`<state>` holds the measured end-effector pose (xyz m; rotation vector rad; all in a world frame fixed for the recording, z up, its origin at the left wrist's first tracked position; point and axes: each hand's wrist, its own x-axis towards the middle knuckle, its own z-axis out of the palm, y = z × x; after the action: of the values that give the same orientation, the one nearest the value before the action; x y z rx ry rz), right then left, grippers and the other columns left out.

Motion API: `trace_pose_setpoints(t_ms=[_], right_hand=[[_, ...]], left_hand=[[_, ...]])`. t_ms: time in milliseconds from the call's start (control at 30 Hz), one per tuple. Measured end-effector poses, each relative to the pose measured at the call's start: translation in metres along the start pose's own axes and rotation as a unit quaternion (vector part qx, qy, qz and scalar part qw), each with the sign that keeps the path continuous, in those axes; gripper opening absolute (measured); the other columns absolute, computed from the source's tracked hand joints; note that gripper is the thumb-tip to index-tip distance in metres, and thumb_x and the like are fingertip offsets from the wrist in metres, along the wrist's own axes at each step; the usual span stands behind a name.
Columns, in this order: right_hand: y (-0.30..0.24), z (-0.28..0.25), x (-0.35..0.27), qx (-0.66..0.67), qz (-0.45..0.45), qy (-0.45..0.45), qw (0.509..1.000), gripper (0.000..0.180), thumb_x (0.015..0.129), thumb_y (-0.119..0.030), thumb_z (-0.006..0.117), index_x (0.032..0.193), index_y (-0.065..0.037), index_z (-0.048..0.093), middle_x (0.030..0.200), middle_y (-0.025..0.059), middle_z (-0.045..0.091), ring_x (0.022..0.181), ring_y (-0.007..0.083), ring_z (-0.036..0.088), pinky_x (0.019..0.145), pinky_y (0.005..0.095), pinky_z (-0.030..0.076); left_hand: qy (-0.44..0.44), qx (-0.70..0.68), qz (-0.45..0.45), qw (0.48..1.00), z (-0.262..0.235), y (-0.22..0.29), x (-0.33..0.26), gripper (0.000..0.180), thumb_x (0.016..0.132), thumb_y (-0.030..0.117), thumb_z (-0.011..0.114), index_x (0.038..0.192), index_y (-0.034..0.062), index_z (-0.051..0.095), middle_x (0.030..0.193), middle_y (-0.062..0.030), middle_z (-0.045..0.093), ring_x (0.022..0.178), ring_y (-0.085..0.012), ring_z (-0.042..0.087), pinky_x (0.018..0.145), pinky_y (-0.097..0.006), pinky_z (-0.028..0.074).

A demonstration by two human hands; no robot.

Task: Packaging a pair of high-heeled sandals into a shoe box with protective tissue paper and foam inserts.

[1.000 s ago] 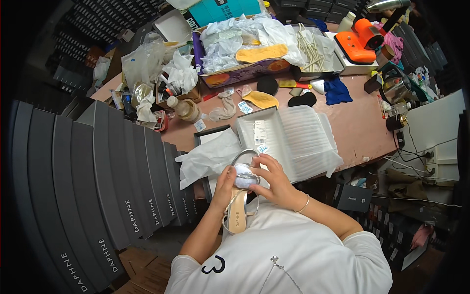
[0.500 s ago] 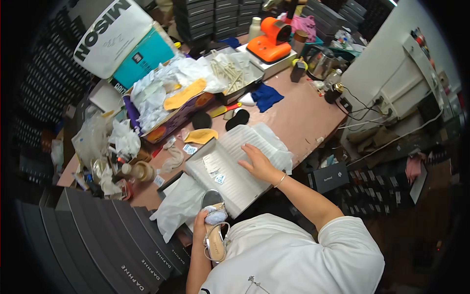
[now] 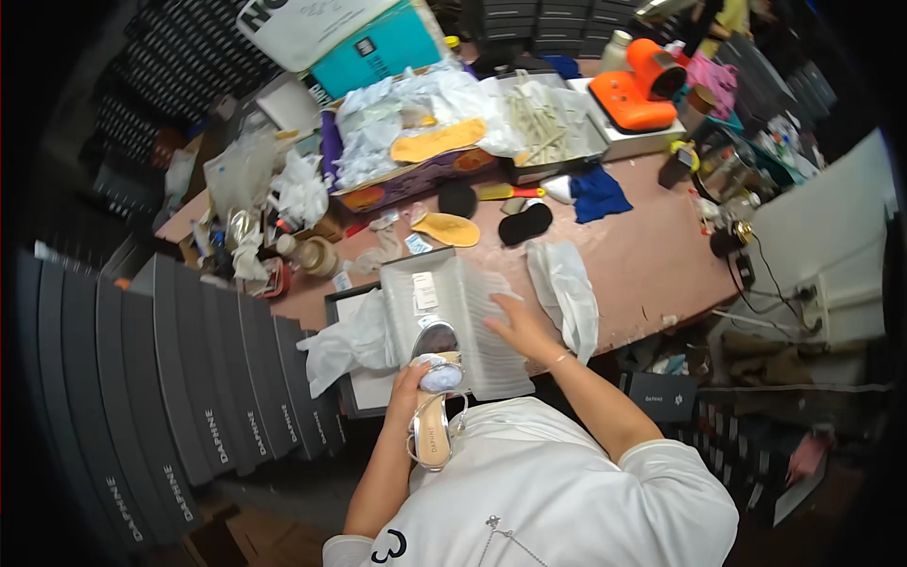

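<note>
My left hand [image 3: 408, 389] grips a silver strappy sandal [image 3: 433, 430] around its toe end, which is stuffed with pale paper. The sandal lies over the near edge of an open grey shoe box [image 3: 412, 261]. White foam sheet [image 3: 482, 335] lines that box and spills past its right side. My right hand [image 3: 525, 331] rests on this foam with fingers stretched out. White tissue paper [image 3: 354, 340] drapes to the left over another box part [image 3: 364, 387] beneath. A loose white sheet [image 3: 565, 293] lies on the table right of my right hand.
Behind stand a purple carton [image 3: 326, 151] of crumpled paper, a tray of pale sticks [image 3: 543, 118] and an orange device [image 3: 635, 90]. Yellow insoles [image 3: 444, 229], black pads [image 3: 525, 223] and a blue cloth [image 3: 600, 194] lie on the pink table [image 3: 652, 236]. Stacked grey boxes [image 3: 179, 369] crowd the left.
The view has swung right. My right hand has drawn back toward me across the foam, which now bulges over the box's right side. The loose white sheet now lies apart from the box.
</note>
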<state>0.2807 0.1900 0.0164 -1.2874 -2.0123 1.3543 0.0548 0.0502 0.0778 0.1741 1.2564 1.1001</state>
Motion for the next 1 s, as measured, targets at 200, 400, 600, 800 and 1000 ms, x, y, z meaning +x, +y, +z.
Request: trace_pose_setpoints(t_ms=[200,400,600,800,1000], right_hand=[[-0.053,-0.060,0.004,0.151,-0.061,-0.218,0.962,0.055,0.090,-0.030,0.064,0.135,-0.002,0.046,0.124,0.0169,0.057,0.103,0.0220,0.059,0.088,0.0345,0.048],[-0.030,-0.089,0.068,0.005,-0.180,-0.285,0.941,0.044,0.088,-0.028,0.065,0.121,-0.001,0.059,0.108,0.0175,0.066,0.096,0.0249,0.064,0.087,0.0343,0.048],[0.058,-0.151,0.180,-0.422,-0.196,-0.127,0.876,0.041,0.069,-0.010,0.067,0.109,-0.007,0.060,0.105,0.0136,0.061,0.103,0.0320,0.058,0.084,0.0439,0.048],[0.073,-0.145,0.184,-0.340,-0.252,-0.070,0.903,0.040,0.071,-0.013,0.065,0.109,-0.004,0.057,0.102,0.0161,0.058,0.101,0.0340,0.056,0.084,0.0460,0.046],[0.000,-0.112,0.236,-0.317,-0.306,0.023,0.898,0.049,0.076,-0.014,0.061,0.124,-0.010,0.054,0.119,0.0187,0.053,0.101,0.0349,0.055,0.083,0.0448,0.047]], left_hand=[[-0.009,0.034,-0.020,0.999,0.042,-0.012,-0.038,0.038,0.088,0.019,0.061,0.119,-0.0018,0.053,0.101,-0.0096,0.063,0.086,-0.0154,0.063,0.074,-0.028,0.053],[0.054,0.045,0.075,0.995,0.086,-0.038,-0.053,0.053,0.087,0.009,0.059,0.136,0.0006,0.042,0.114,-0.0116,0.058,0.105,-0.0153,0.055,0.090,-0.027,0.045],[-0.007,0.164,0.124,0.979,0.096,-0.039,-0.036,0.020,0.092,0.014,0.060,0.103,-0.0011,0.066,0.106,-0.0062,0.064,0.095,-0.0113,0.058,0.086,-0.024,0.046],[-0.011,0.179,0.032,0.983,0.093,-0.027,-0.023,0.018,0.093,0.016,0.061,0.098,-0.0009,0.066,0.096,-0.0038,0.066,0.089,-0.0084,0.057,0.081,-0.023,0.046],[0.047,0.044,0.067,0.996,0.083,-0.020,-0.013,0.021,0.091,0.009,0.060,0.111,0.0014,0.060,0.107,-0.0043,0.061,0.096,-0.0107,0.058,0.084,-0.024,0.047]])
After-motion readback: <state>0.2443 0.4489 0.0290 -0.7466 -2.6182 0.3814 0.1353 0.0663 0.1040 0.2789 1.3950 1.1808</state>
